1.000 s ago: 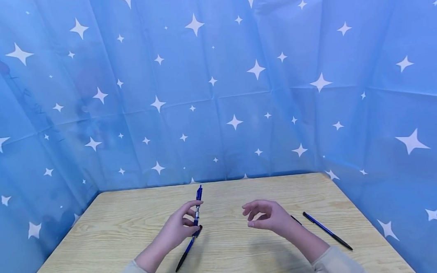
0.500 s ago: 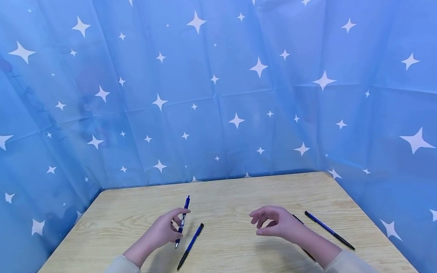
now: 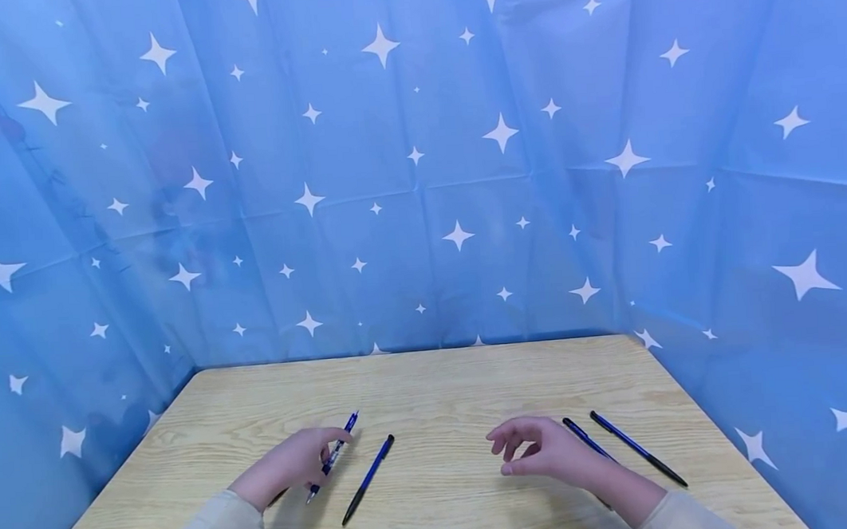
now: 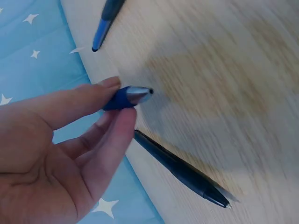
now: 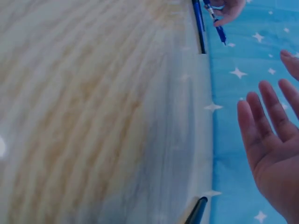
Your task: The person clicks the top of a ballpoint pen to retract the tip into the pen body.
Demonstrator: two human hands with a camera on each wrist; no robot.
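My left hand pinches a blue pen between thumb and fingers, tilted just above the table. In the left wrist view this pen's silver tip points out past the fingertips. A black pen lies on the table beneath that hand, mostly hidden in the head view. To the right of the held pen lies a blue pen with a black grip. My right hand hovers over the table with relaxed, slightly bent fingers and holds nothing.
Two more pens lie at the right: one partly covered by the right forearm, another beside it. The wooden table meets a blue star-patterned curtain at its back and sides.
My left hand has carried the pen left and down toward the table, away from the pen lying in the middle. The right hand has shifted slightly right and nearer to me.
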